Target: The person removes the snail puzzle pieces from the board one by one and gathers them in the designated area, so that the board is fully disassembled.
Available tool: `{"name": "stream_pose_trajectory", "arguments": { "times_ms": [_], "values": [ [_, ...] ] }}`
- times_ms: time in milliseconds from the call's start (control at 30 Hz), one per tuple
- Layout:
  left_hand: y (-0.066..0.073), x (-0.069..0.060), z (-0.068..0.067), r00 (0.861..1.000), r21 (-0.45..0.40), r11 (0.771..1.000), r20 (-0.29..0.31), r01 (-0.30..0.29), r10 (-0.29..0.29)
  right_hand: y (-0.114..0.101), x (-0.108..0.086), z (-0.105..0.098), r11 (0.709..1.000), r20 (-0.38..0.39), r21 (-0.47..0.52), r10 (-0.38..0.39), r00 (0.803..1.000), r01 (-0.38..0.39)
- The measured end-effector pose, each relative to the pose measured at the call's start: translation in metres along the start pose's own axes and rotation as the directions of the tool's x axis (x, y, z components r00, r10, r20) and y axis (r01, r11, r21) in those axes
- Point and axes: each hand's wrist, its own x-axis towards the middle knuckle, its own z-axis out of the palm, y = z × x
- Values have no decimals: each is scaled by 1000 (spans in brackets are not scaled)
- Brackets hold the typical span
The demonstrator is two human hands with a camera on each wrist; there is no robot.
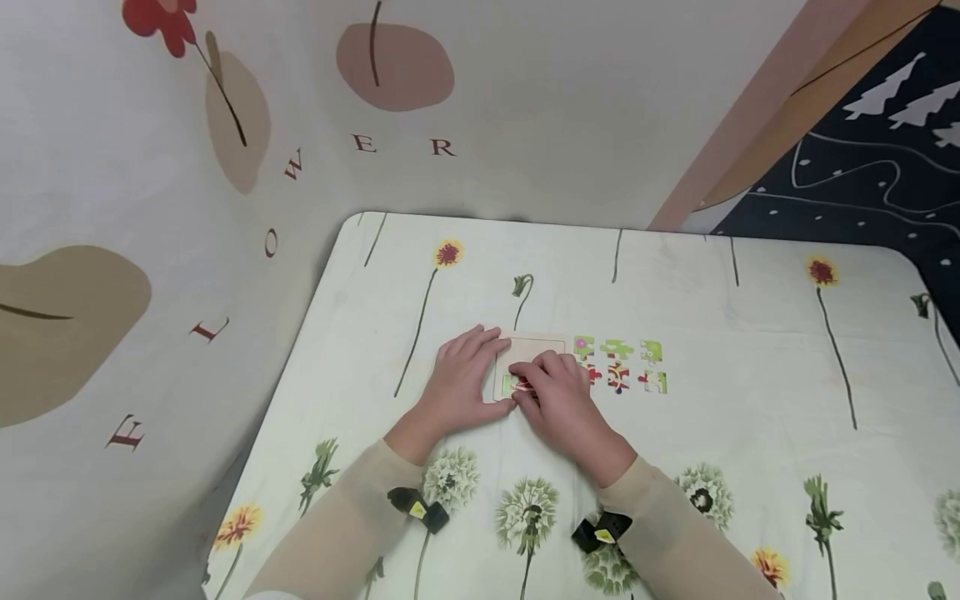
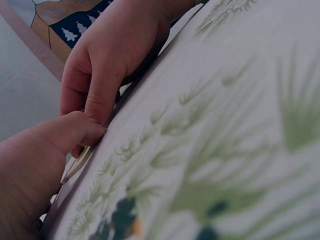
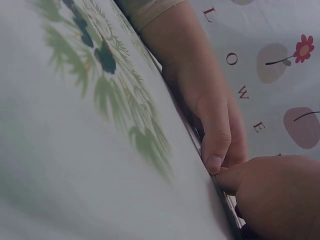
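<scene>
A pale rectangular puzzle board (image 1: 542, 345) lies flat on the table between both hands. My left hand (image 1: 461, 382) rests along its left side, the fingers mostly straight near the upper corner and the thumb at the lower edge. Over the board's lower part, my right hand (image 1: 561, 404) has its fingers curled and pinches a red-and-green puzzle piece (image 1: 507, 385), mostly hidden beneath them. In the left wrist view, the left thumb (image 2: 80, 129) meets the right hand's thumb (image 2: 101, 102) beside the board's edge (image 2: 75, 171).
Several loose jigsaw pieces, among them a green one (image 1: 617, 349) and a red one (image 1: 618, 377), lie in two rows right of the board. The right hand partly covers the nearest ones. A flower-print cloth (image 1: 750, 358) covers the table, whose far edge meets a printed wall covering (image 1: 540, 133).
</scene>
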Motion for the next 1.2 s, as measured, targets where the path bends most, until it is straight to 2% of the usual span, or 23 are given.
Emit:
{"name": "stream_pose_trajectory", "arguments": {
  "times_ms": [300, 767, 1200],
  "values": [
    [0, 0, 0, 1000, -10, 1000, -6, 0, 0, -1, 1, -3, 1000, 6, -11, 0, 1000, 0],
    [0, 1, 0, 1000, -7, 1000, 4, 7, -7, 0, 0, -3, 1000, -32, 26, -7, 999, 8],
    [0, 0, -1, 1000, -15, 1000, 13, 8, -7, 3, -2, -3, 994, -80, 72, -78, 994, 84]
  ]
}}
